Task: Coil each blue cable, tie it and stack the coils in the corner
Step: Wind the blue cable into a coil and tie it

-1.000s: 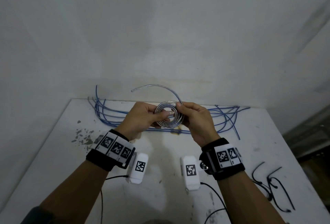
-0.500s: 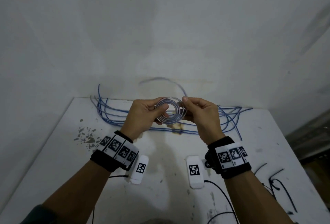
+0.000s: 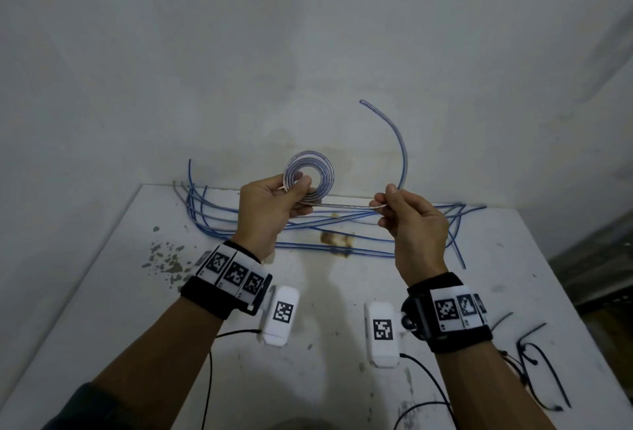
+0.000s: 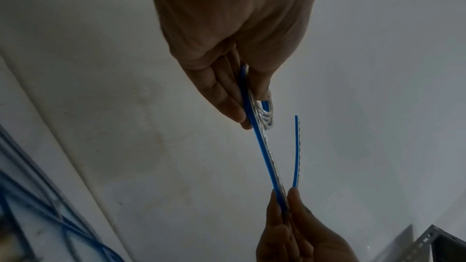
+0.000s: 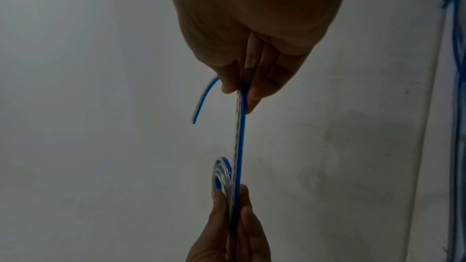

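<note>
Blue cable coil [image 3: 309,172] pinched in left hand [image 3: 270,212] grip, tail [image 3: 399,145] pinched in right hand [image 3: 412,227] grip

The coil [image 3: 309,177] you held was see-through shiny plastic with a blue stripe, and silvery wire showed inside it. The table [image 3: 329,292] under your hands was white, smooth and painted, with chipped spots and a brown stain. The wall [image 3: 308,52] looked matt and a bit rough. Your wrist bands [image 3: 452,313] were black cloth.
</note>
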A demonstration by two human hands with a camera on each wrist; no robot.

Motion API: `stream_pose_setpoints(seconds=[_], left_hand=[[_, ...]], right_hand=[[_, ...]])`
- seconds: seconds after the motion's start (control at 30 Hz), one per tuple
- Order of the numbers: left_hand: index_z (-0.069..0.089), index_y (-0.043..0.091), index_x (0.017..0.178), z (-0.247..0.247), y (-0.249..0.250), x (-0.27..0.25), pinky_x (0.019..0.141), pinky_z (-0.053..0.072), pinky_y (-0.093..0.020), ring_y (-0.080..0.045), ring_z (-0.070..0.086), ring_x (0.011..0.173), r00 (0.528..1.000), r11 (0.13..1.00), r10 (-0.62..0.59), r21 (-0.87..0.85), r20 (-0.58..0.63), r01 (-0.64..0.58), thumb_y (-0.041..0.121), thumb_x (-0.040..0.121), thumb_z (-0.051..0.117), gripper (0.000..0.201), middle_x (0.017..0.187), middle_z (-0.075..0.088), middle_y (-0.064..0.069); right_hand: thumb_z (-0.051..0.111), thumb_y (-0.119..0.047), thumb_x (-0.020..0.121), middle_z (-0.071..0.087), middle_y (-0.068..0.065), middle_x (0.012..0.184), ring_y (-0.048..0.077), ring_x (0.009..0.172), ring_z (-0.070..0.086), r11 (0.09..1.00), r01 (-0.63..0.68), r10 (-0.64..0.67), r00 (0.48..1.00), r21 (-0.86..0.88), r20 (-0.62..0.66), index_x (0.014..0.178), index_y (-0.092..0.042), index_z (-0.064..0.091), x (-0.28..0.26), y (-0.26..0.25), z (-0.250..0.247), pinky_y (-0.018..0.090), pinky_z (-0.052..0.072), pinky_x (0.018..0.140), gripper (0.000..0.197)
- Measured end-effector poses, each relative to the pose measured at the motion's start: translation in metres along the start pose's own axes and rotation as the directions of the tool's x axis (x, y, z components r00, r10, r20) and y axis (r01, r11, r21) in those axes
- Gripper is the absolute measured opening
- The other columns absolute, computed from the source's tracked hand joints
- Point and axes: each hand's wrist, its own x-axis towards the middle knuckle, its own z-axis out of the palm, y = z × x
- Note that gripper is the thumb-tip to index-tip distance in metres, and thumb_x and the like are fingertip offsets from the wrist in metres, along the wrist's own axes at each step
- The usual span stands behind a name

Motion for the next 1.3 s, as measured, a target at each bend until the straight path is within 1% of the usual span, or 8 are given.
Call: stream_pose_setpoints(seconds=[0.23,0.4,0.6,0.83,0.97,1.13,1.2,1.3], left_hand=[[0.07,-0.009,0.096,0.005,0.004,0.006,0.063,0.058,-0.026,-0.023,0.074,0.071,0.999,0.999,-0.034,0.001,-0.017,0.034,0.012,0.088,0.071,0.022,0.08,0.073,-0.019],[0.07,-0.008,0.089,0.004,0.004,0.004,0.058,0.058,-0.025,-0.025,0.073,0.066,0.989,0.981,-0.086,0.183,0.123,0.063,0.007,0.086,0.072,0.015,0.075,0.073,-0.021],[0.071,-0.008,0.088,0.005,0.003,-0.003,0.063,0.061,-0.027,-0.023,0.073,0.064,0.912,0.879,-0.237,0.475,0.334,0.054,0.003,0.083,0.075,0.013,0.074,0.072,-0.021],[0.07,-0.012,0.091,0.009,0.007,-0.002,0.072,0.062,-0.04,-0.033,0.074,0.073,0.868,0.814,-0.308,0.581,0.39,0.027,0.009,0.078,0.08,0.026,0.078,0.072,-0.025],[0.072,-0.009,0.088,0.007,0.014,-0.002,0.065,0.061,-0.031,-0.029,0.074,0.07,0.849,0.762,-0.305,0.645,0.432,-0.054,0.009,0.079,0.08,0.021,0.077,0.073,-0.023],[0.073,-0.007,0.09,0.005,0.021,0.0,0.063,0.061,-0.031,-0.027,0.074,0.067,0.834,0.714,-0.346,0.697,0.43,-0.063,0.01,0.077,0.082,0.023,0.075,0.074,-0.019],[0.073,-0.007,0.092,0.005,0.025,0.001,0.058,0.058,-0.025,-0.026,0.074,0.066,0.836,0.724,-0.358,0.689,0.416,-0.033,0.008,0.077,0.081,0.022,0.076,0.074,-0.02],[0.073,-0.003,0.094,0.006,0.029,0.001,0.056,0.056,-0.021,-0.022,0.073,0.064,0.85,0.745,-0.343,0.667,0.399,-0.012,0.003,0.077,0.08,0.019,0.077,0.074,-0.017]], right_hand=[[0.071,-0.016,0.09,0.074,0.007,0.079,0.014,0.069,0.07,0.995,0.088,-0.084,0.993,0.04,-0.087,0.094,-0.003,0.07,0.014,-0.012,-0.008,0.022,0.05,0.055,0.014],[0.069,-0.016,0.091,0.072,0.008,0.08,0.016,0.07,0.069,0.987,0.154,-0.15,0.985,0.048,-0.083,0.098,0.002,0.07,0.028,-0.025,-0.003,0.022,0.051,0.059,0.02],[0.073,-0.012,0.088,0.073,0.011,0.076,0.019,0.065,0.068,0.985,0.15,-0.143,0.987,-0.087,0.074,0.089,-0.002,0.072,0.04,-0.028,0.021,0.024,0.052,0.057,0.01],[0.084,-0.006,0.075,0.07,0.009,0.062,0.018,0.057,0.068,0.938,0.206,-0.118,0.947,-0.28,0.3,0.08,-0.004,0.065,0.032,-0.017,0.053,0.021,0.046,0.048,0.019],[0.084,-0.007,0.075,0.071,0.02,0.071,0.02,0.057,0.065,0.939,0.184,-0.074,0.933,-0.291,0.352,0.075,0.001,0.069,0.017,0.0,0.056,0.026,0.051,0.054,0.017],[0.075,-0.025,0.087,0.072,0.012,0.069,0.017,0.06,0.064,0.91,0.206,-0.066,0.929,-0.36,0.365,0.068,-0.003,0.072,0.008,0.009,0.055,0.031,0.054,0.062,0.029],[0.07,-0.027,0.091,0.072,0.014,0.071,0.018,0.064,0.066,0.905,0.22,-0.073,0.923,-0.363,0.377,0.071,-0.001,0.072,0.005,0.01,0.052,0.034,0.055,0.065,0.033],[0.075,-0.016,0.087,0.075,0.008,0.079,0.017,0.074,0.071,0.874,0.305,-0.123,0.891,-0.377,0.437,0.083,-0.005,0.076,-0.001,0.016,0.046,0.031,0.058,0.071,0.011]])
